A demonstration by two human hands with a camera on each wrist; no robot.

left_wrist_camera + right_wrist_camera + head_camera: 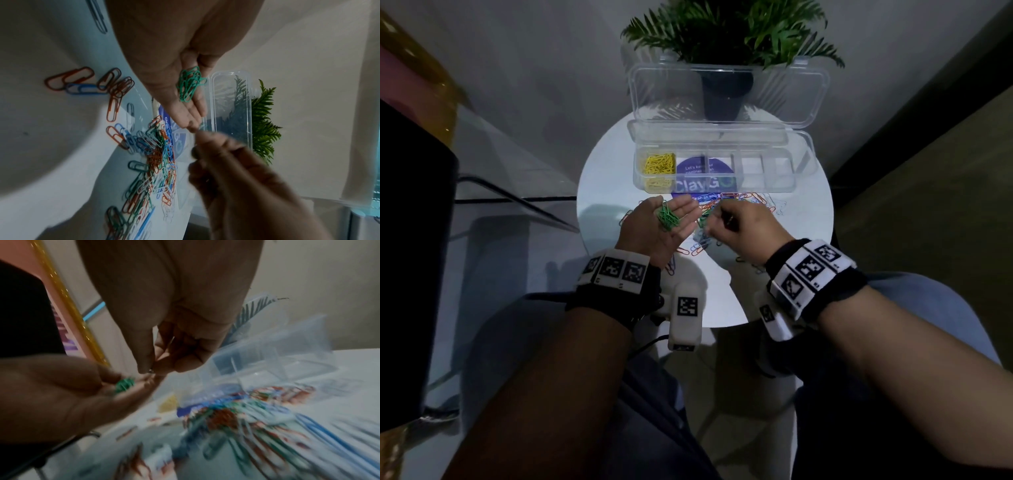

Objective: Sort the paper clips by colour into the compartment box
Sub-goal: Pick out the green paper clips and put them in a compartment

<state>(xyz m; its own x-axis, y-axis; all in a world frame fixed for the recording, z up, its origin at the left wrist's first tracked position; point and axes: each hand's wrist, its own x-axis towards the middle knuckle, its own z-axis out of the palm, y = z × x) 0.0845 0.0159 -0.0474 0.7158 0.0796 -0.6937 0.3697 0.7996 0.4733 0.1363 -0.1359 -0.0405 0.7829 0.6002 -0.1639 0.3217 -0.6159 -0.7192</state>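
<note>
Here, flat left palm (pixel 659 228) cradling wiry green clips (pixel 667 216), right fingertips (pixel 714 219) pinched, contents unclear.

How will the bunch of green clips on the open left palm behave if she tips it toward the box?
The green clips lie loose on the flat left hand, unpinched, so they would probably slide off readily. They overlap and look hooked together, so they may drop as one tangle. Thin wire, likely very light; some could bounce past the compartment box.
</note>
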